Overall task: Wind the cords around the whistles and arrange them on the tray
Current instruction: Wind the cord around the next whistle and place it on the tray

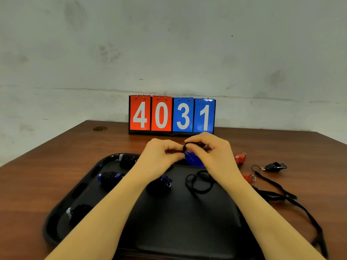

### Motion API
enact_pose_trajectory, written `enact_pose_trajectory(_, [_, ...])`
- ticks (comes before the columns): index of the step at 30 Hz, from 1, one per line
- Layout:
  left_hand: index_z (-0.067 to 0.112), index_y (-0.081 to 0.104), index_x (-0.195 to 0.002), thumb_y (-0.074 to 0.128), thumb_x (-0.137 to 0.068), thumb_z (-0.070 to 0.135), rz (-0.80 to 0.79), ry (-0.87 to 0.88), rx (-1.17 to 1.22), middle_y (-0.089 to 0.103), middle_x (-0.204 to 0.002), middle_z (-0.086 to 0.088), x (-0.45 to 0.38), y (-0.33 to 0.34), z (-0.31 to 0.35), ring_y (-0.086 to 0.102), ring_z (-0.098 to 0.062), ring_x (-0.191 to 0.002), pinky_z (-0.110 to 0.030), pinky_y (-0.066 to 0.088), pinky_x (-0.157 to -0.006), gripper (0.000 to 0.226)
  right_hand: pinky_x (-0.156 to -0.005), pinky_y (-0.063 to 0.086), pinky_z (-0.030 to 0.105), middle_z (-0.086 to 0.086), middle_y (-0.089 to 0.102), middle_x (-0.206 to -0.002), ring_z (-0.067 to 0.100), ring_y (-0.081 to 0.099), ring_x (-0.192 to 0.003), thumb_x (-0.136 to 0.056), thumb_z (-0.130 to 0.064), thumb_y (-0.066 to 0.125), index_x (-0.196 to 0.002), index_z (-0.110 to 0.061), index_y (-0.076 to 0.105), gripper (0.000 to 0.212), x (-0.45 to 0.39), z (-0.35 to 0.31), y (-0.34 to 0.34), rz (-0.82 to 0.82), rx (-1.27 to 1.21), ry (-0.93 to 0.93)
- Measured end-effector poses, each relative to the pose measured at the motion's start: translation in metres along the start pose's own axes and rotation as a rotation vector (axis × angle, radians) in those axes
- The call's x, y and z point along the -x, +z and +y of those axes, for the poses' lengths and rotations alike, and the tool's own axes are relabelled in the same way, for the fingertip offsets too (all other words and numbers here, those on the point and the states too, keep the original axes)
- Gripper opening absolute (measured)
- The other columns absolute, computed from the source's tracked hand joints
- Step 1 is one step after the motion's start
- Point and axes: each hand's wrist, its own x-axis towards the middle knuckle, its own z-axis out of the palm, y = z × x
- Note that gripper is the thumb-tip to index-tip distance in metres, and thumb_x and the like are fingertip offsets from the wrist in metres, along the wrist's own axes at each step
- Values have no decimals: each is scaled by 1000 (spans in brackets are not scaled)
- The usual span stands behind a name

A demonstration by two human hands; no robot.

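The left hand [161,152] and right hand [210,151] meet above the tray's [78,188] far edge, both pinching a blue whistle [193,159] and its black cord [185,146] (a loop shows between the thumbs). Below the hands, loose cord [200,182] lies on the tray; wound whistles [109,178] sit under the left forearm. Right of the right hand, red whistles [240,158] and a black whistle [276,167] rest on the bench [300,151].

One view only, from your head: it looks forward and down across the bench [56,177], close over your forearms and the black tray [56,218], facing the flip scoreboard [171,115] and wall [169,44].
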Motion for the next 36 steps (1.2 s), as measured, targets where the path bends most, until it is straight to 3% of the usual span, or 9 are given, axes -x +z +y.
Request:
enact_pose_trajectory(5, [21,68,-94,70,-78,10,-5,-17,67,69,-86,9,1,-1,1,65,-2,-81,-9,50,-74,20,-77,52,16,-12,69,-83,3,63,-89,-81,-13,68,-86,-29,69,16,-3,-1,-7,62,-205,204])
enact_pose_trajectory(12, [20,70,-85,70,-78,7,-99,19,113,71,-80,7,4,-3,4,66,-2,-76,-11,51,-73,15,-71,57,28,1,72,-75,16,67,-74,-79,-8,69,-84,-16,73,11,-6,3,-15,59,-338,349])
enact_pose_trajectory(16, [19,69,-82,70,-76,3,-87,49,232,72,-78,6,5,-6,8,68,-6,-77,-14,52,-72,17,-56,45,27,2,61,-52,10,43,-38,-80,-5,66,-84,-7,71,7,-7,4,-17,42,-559,490])
enact_pose_trajectory(19, [16,67,-81,67,-76,-2,-41,44,393,73,-75,5,5,-7,9,70,-10,-74,-17,54,-67,19,-40,35,19,12,60,-59,8,32,-32,-82,-10,64,-83,-8,72,8,-6,2,-18,11,-665,557])
enact_pose_trajectory(21, [13,66,-82,65,-76,-5,9,18,508,73,-74,3,3,-8,9,70,-11,-71,-18,55,-64,19,-34,27,16,11,61,-60,6,29,-30,-85,-8,59,-86,-8,71,11,-6,1,-17,1,-633,555])
enact_pose_trajectory(24, [8,65,-85,63,-76,-5,66,-43,688,73,-72,-4,2,-7,7,70,-14,-66,-21,57,-64,16,-36,29,15,5,64,-63,5,33,-34,-86,-7,59,-93,-8,70,13,-4,-1,-11,-17,-527,483])
enact_pose_trajectory(28, [8,64,-87,65,-75,-2,135,-93,733,72,-72,-5,-1,-6,3,69,-15,-67,-27,58,-70,15,-57,45,9,3,69,-73,1,60,-57,-83,-10,65,-88,-15,71,10,1,-6,-1,-102,-343,302])
enact_pose_trajectory(32, [13,64,-85,67,-77,2,197,-110,593,71,-75,-5,-3,-3,0,69,-16,-70,-29,57,-73,14,-71,48,10,5,70,-73,4,65,-73,-82,-13,66,-88,-14,73,9,3,-6,1,-134,-289,239])
enact_pose_trajectory(36, [18,63,-84,67,-79,5,272,-73,412,69,-82,-3,-5,-4,0,68,-12,-76,-20,56,-70,15,-52,40,6,0,63,-63,-3,53,-48,-85,-17,63,-81,-8,72,12,4,-13,-3,-198,-295,248])
